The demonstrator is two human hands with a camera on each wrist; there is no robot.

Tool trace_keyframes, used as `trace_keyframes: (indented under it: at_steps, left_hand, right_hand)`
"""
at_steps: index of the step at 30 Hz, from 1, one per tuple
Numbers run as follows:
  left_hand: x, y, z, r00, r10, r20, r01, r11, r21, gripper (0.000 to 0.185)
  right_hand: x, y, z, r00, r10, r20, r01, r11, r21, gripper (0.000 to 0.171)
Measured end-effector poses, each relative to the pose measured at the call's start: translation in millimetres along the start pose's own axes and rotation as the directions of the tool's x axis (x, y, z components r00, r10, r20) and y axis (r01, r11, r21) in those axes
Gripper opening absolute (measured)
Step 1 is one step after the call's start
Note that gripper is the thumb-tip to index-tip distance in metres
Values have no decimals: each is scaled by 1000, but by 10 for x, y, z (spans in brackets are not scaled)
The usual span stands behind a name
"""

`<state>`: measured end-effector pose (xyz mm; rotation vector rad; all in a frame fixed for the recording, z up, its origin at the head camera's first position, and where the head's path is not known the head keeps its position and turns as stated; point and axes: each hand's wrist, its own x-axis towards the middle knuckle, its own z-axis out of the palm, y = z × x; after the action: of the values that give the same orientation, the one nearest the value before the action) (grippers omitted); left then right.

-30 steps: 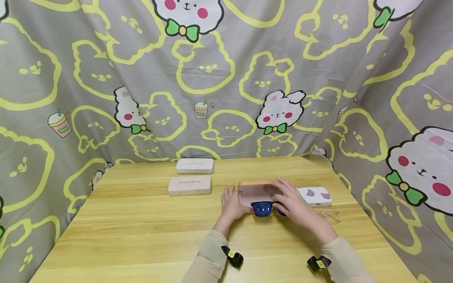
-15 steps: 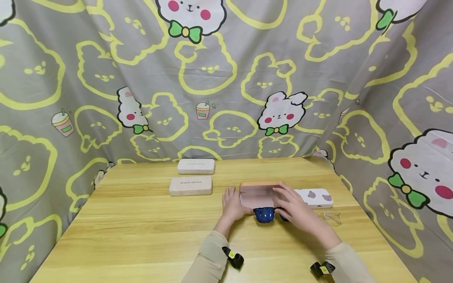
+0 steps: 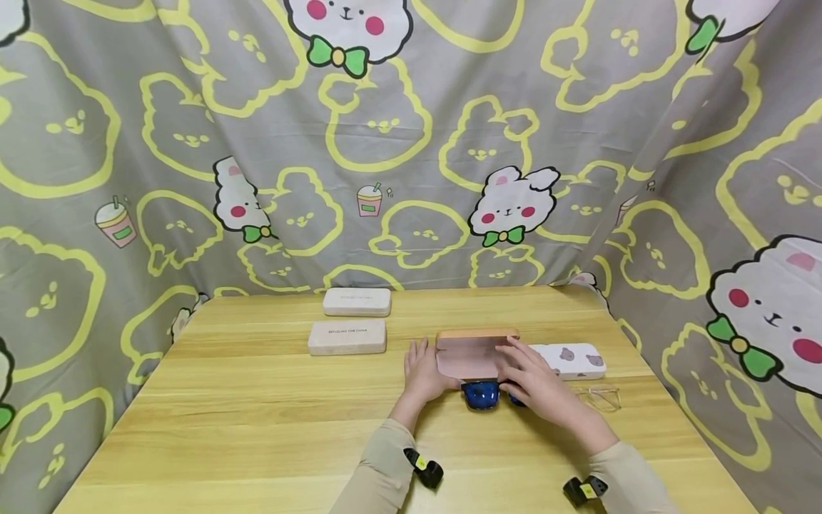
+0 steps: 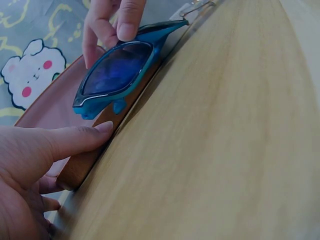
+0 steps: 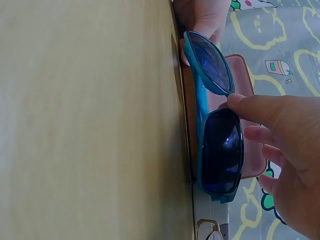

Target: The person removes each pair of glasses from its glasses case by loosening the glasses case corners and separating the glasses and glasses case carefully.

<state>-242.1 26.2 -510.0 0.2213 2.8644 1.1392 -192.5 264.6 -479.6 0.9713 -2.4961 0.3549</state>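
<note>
An open brown glasses case with a pink lining stands on the table, its lid raised at the back. My left hand grips its left end, thumb against the front wall. Sunglasses with blue lenses and a teal frame are at the case's front edge, lenses facing me. My right hand pinches them by the bridge between thumb and fingers, as the right wrist view shows, and in the head view it covers most of the right lens.
To the right lie a white case with bear prints and thin-framed glasses. Two pale closed cases, one beige and one white, lie at the back left. A patterned curtain borders the wooden table.
The sunglasses have come down and slightly toward me, in my right hand, to the case's front edge. More of the pink lining shows. My left hand keeps its place on the case.
</note>
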Motion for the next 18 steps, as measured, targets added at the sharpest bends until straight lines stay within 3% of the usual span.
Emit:
trace_keyframes:
  at_steps: [18]
  left_hand:
    - [-11, 8, -9, 1000, -9, 7, 9, 1000, -3, 104]
  right_hand:
    - [-26, 27, 29, 1000, -1, 0, 1, 1000, -29, 9]
